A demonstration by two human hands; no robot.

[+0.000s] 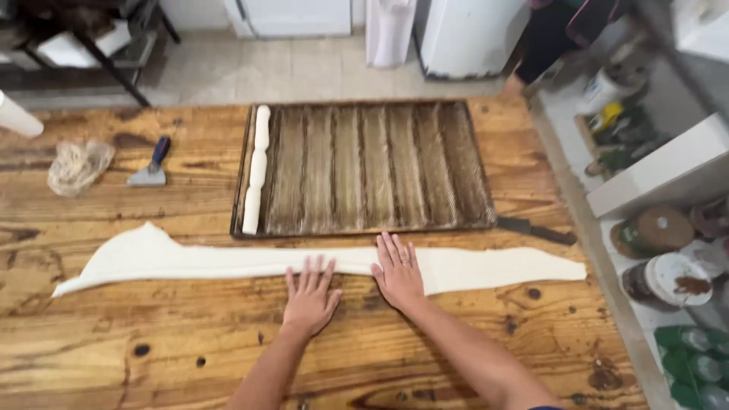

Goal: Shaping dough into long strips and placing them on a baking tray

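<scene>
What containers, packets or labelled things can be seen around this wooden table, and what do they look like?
White tub: on the shelf at the right, far end; round, label too blurred to tell.
Yellow-capped bottle: just below the tub; small, lying tilted.
Brown-lidded jar: lower on the right; round, with a pale spot on top.
White-lidded jar: beside it; round, brown smear on the lid.
Green bottles: bottom right corner; grouped, translucent green.
No screens or signs show.

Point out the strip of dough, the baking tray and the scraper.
strip of dough (190, 262): head view, on its flat middle left of the hands.
baking tray (380, 163): head view, on a bare groove near its centre.
scraper (149, 176): head view, on its metal blade.
</scene>
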